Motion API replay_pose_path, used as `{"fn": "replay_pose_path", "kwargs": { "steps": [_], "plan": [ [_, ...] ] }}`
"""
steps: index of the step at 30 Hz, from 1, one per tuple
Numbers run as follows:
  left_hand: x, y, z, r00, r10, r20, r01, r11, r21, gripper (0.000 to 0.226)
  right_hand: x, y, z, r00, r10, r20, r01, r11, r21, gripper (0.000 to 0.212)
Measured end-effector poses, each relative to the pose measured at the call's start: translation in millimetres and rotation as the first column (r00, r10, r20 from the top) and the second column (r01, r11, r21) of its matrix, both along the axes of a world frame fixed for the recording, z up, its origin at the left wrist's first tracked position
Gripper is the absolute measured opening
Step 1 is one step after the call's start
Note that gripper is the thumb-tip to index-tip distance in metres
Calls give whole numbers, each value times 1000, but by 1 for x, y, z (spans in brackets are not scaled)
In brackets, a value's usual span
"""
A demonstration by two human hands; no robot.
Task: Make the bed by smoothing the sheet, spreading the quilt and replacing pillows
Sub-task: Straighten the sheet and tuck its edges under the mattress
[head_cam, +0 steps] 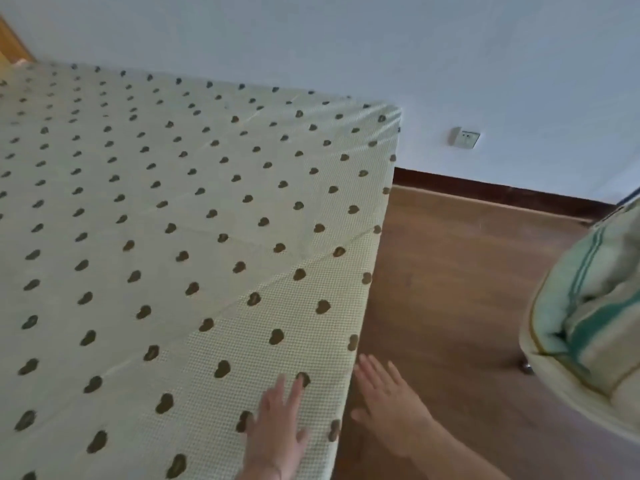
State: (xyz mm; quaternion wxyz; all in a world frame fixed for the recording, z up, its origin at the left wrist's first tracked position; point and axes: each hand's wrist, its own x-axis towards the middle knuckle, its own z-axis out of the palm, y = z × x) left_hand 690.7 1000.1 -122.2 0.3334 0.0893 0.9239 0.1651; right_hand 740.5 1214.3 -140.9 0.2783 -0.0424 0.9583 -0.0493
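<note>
Sheet lies spread over the bed, cream with dark bean-shaped spots, covering the whole visible top. Long diagonal crease runs from the sheet's right edge back toward its lower left; small puckers bunch at the far right corner.

Left hand lies flat on the sheet near its right edge, fingers straight and slightly spread, holding nothing. Right hand sits just beside that same edge, off the side of the bed over the floor, fingers spread and straight; cannot tell if the palm touches the draped side.

Handling judgement: sheet is thin, light, limp cloth, slides easily on the mattress, wrinkles under any push. Best worked with flat palms sweeping outward, or pinched at the hem along the right edge and pulled taut.

Long axis of the sheet runs from the near edge away toward the wall, right edge pointing to that far corner.

Folded striped green-and-cream quilt sits well apart from the sheet's right edge, across the floor gap, soft and bulky, probably needs both hands. Wall socket beyond the far corner.
</note>
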Motion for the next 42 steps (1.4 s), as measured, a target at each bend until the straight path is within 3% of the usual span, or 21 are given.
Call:
{"fn": "replay_pose_path", "kwargs": {
  "steps": [1, 3, 5, 6, 9, 12, 16, 18, 20, 23, 27, 30, 36, 40, 42],
  "plan": [
    [6, 13, -4, 997, 4, -76, -7, 999, -37, 84, -12, 18, 11, 1000, 16, 5, -15, 1000, -28, 96],
    [-7, 19, -4, 988, 57, -142, -57, 998, 3, 84, -25, 40, 14, 998, -43, 46, 43, 999, -3, 80],
    [-21, 19, -18, 986, 116, -123, -124, 990, -66, 84, -46, 54, 15, 985, -148, 94, 148, 989, 0, 70],
    [-28, 19, -22, 980, 176, -89, -179, 983, -31, 83, -56, 62, 13, 978, -189, 86, 192, 981, -20, 69],
    [-33, 32, -22, 980, 174, -97, -179, 983, -50, 81, -89, 74, 13, 963, -239, 127, 245, 969, -35, 69],
    [-66, 59, -29, 988, 70, -138, -75, 997, -33, 85, -143, 77, 9, 985, -142, 95, 151, 984, -96, 73],
    [-150, 118, -43, 976, -50, -213, 26, 993, -116, 95, -248, 72, -7, 998, 11, -66, -18, 993, -118, 76],
    [-179, 138, -54, 987, -62, -148, 40, 988, -149, 99, -282, 86, -26, 990, 100, -99, -102, 995, -22, 74],
    [-185, 150, -67, 993, -110, -34, 100, 972, -212, 98, -288, 108, -49, 983, 177, -42, -172, 981, 89, 72],
    [-182, 151, -68, 987, -148, 64, 160, 953, -256, 97, -275, 126, -60, 979, 195, 60, -202, 971, 127, 85],
    [-209, 161, -40, 995, -97, 5, 96, 968, -230, 90, -306, 125, -23, 962, 237, 135, -244, 969, 44, 71],
    [-246, 183, -38, 993, -38, -112, 21, 988, -154, 87, -354, 136, -13, 971, 237, -30, -235, 970, 59, 69],
    [-326, 246, -59, 984, -70, -161, 56, 994, -92, 82, -487, 192, -44, 965, 243, -98, -232, 966, 112, 75],
    [-323, 279, -82, 985, -142, -102, 117, 970, -213, 79, -511, 243, -71, 950, 298, -92, -288, 952, 106, 74],
    [-313, 286, -86, 989, -92, -118, 59, 965, -256, 73, -507, 249, -73, 946, 313, -78, -309, 949, 64, 72]
  ]
}}
